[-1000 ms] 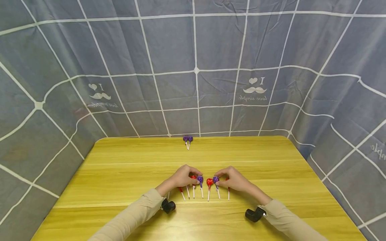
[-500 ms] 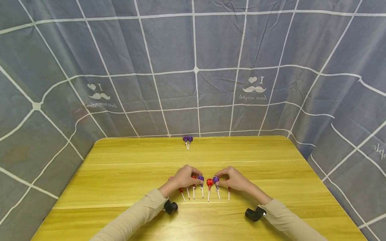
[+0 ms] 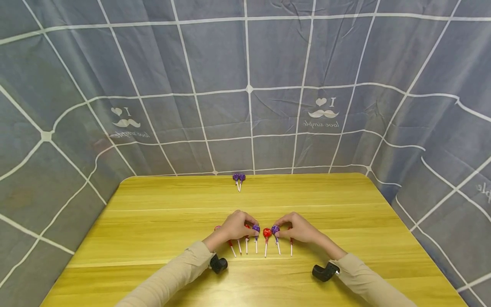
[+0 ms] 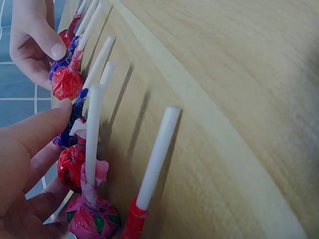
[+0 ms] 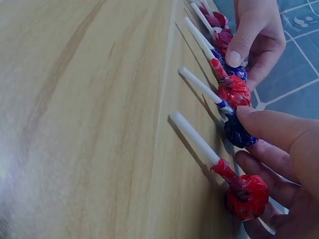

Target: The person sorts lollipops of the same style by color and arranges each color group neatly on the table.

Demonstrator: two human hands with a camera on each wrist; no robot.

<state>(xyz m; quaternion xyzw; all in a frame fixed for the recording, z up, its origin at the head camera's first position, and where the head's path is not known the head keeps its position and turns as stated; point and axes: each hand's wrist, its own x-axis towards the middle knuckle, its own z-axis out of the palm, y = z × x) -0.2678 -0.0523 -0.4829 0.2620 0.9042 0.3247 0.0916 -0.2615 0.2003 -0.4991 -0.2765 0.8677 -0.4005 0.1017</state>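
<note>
My left hand (image 3: pixel 235 227) pinches a purple-wrapped lollipop (image 3: pixel 256 229) by its head, between thumb and fingers. Another purple lollipop (image 5: pixel 239 132) is pinched by my right hand (image 3: pixel 300 229). Between the two lies a red lollipop (image 3: pixel 267 232), its white stick pointing toward me. Under my left hand, partly covered, are a red lollipop (image 4: pixel 71 168) and a pink one (image 4: pixel 93 219) with green marks. Further left, a red-necked stick (image 4: pixel 158 159) shows, its head out of the left wrist view. Beside my right fingers sits one more red lollipop (image 5: pixel 249 196), mostly hidden in the head view.
Two purple lollipops (image 3: pixel 239 177) lie together at the far edge of the wooden table (image 3: pixel 172 204), sticks toward me. A grey curtain with white lines (image 3: pixel 215 115) surrounds the back and sides. A black camera (image 3: pixel 325 272) is strapped at each wrist.
My left hand has edged slightly to the right, and the purple lollipop in it has shifted right with its stick straighter. The right hand stays almost in place.
</note>
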